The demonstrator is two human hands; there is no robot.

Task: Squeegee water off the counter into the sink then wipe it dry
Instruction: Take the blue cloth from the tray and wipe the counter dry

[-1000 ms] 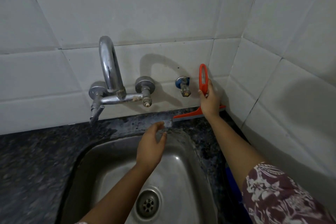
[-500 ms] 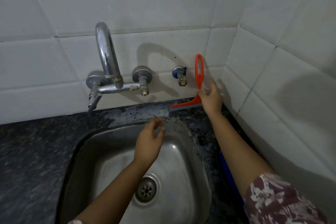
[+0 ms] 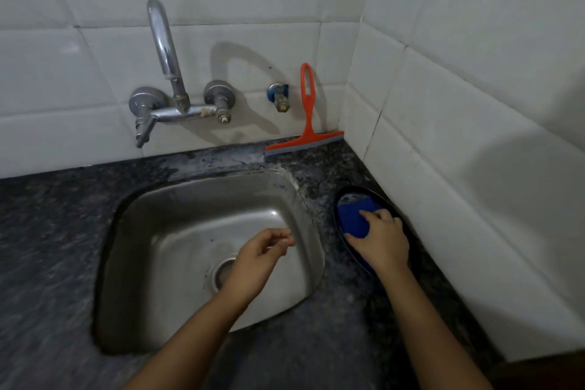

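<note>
White tiles wrap around a dark stone counter (image 3: 50, 231) with a steel sink (image 3: 196, 231) set in it. An orange squeegee (image 3: 306, 123) stands against the back wall, let go, so I think the pushing of water is done. The right hand (image 3: 381, 239) presses its fingers on a blue cloth (image 3: 356, 218) in a dark dish (image 3: 340, 199), likely to wipe next. The left hand (image 3: 258, 258) hangs over the sink, fingers loosely curled, holding nothing.
</note>
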